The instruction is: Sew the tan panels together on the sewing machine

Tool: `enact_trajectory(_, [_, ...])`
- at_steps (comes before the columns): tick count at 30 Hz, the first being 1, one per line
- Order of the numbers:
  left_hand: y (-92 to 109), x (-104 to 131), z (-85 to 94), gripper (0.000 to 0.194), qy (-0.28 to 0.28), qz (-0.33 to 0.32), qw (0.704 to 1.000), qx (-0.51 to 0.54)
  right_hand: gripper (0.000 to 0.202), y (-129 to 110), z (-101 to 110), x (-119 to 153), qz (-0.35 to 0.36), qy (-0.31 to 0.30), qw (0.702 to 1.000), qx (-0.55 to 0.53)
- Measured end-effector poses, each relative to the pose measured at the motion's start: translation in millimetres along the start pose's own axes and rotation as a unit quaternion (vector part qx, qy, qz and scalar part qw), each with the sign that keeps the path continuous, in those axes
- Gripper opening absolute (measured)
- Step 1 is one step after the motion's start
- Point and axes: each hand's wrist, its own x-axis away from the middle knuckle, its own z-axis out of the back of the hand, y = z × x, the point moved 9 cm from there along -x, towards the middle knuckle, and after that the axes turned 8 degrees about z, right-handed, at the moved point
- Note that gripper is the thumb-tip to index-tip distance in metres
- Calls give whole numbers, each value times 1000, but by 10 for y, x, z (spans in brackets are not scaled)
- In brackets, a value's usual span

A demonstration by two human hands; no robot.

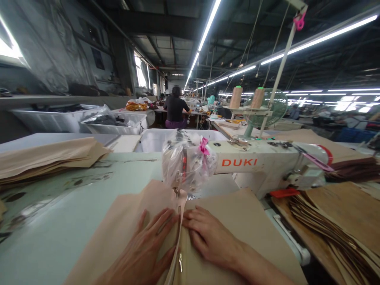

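Our cloth lies on the bench, its far edge under the machine. It is plain beige, two panels meeting at a raised middle seam, a small metal pull towards six o'clock. Our left hand, at eight o'clock, rests with fingers spread, clutching nothing; our right, at four, has bent fingers against the seam, and whether they pinch it we cannot tell. The cloth's sides slant outward to seven and five. Widest room runs over the green top from eight to ten, up to a stack. At twelve the plastic wrap crowds us; at three, past the bench's edge, sits a layered pile.
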Motion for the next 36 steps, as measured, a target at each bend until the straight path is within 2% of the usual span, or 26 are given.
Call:
enact_trajectory(2, [42,12,45,64,25,-21,999,-23,37,90,192,-53,-41,75,996,-3])
enact_trajectory(4, [72,15,72,63,39,-34,998,-37,40,96,263,-112,-42,98,994,11])
enact_trajectory(8, [44,-30,25,65,25,-25,998,-53,44,48,-39,-156,28,-15,999,31])
enact_trajectory(11, [24,-105,-69,66,4,-40,997,-70,51,245,-214,-108,7,-64,997,36])
enact_trajectory(16, [-77,-246,-207,62,-19,-36,995,-94,55,489,-224,-178,8,-62,997,42])
enact_trajectory(24, [-132,-190,-374,66,-2,-56,992,-111,53,507,-263,-169,18,-42,997,64])
enact_trajectory(27, [-148,-208,-341,68,14,-52,995,-89,57,500,-282,-166,21,-56,996,67])
enact_trajectory(31, [-167,-242,-209,74,41,-46,997,-49,60,511,-283,-173,16,-81,993,81])
enact_trajectory(36, [-95,-307,-40,72,58,-53,994,-82,59,507,-237,-208,22,-53,995,84])
